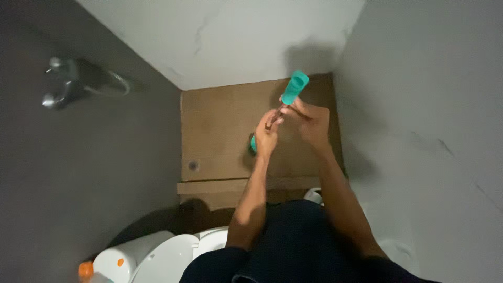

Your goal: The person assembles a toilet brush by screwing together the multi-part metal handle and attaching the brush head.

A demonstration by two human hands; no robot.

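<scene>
My right hand [310, 123] is closed around a teal, tube-shaped brush handle [294, 87] that points up toward the camera over the brown floor [220, 131]. My left hand [266, 135] is next to it, with its fingertips pinched on the thin stem just below the teal grip. A teal part [253, 144] shows under my left wrist; whether it is the brush's head or a holder I cannot tell. Both forearms reach forward over my dark-clothed lap.
A white toilet [167, 256] sits at the bottom left, with an orange-capped bottle [86, 270] beside it. A metal tap [63, 84] sticks out of the grey left wall. The floor has a small drain [193, 166] and a raised step [225, 186]. White walls close in at the back and right.
</scene>
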